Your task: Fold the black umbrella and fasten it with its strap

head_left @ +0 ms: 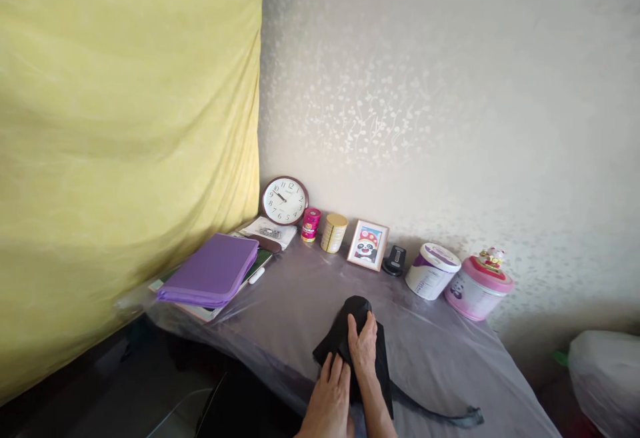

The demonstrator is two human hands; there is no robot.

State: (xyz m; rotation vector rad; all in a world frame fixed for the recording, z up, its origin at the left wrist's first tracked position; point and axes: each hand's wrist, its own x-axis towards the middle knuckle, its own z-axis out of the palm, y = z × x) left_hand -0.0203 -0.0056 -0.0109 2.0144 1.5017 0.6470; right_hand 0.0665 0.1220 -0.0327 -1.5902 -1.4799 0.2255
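Observation:
A black cloth piece (382, 375), partly folded and raised at its far end, lies on the table near the front edge. One long dark strap (440, 417) trails from it to the right across the tabletop. My right hand (364, 346) rests on the raised part, thumb and fingers apart with black fabric between them. Lower and to the left, my left hand (333, 385) lies on the cloth's near part with its fingers stretched out. Both hands touch the fabric; its underside is hidden, so I cannot make out its exact kind.
Purple folders (210, 268) lie on books at the left. Along the wall stand a clock (285, 201), a pink tin (311, 225), a gold tin (333, 233), a framed panda picture (367, 245), a black stapler-like object (395, 261), a white tub (433, 271) and a pink-lidded tub (477, 288).

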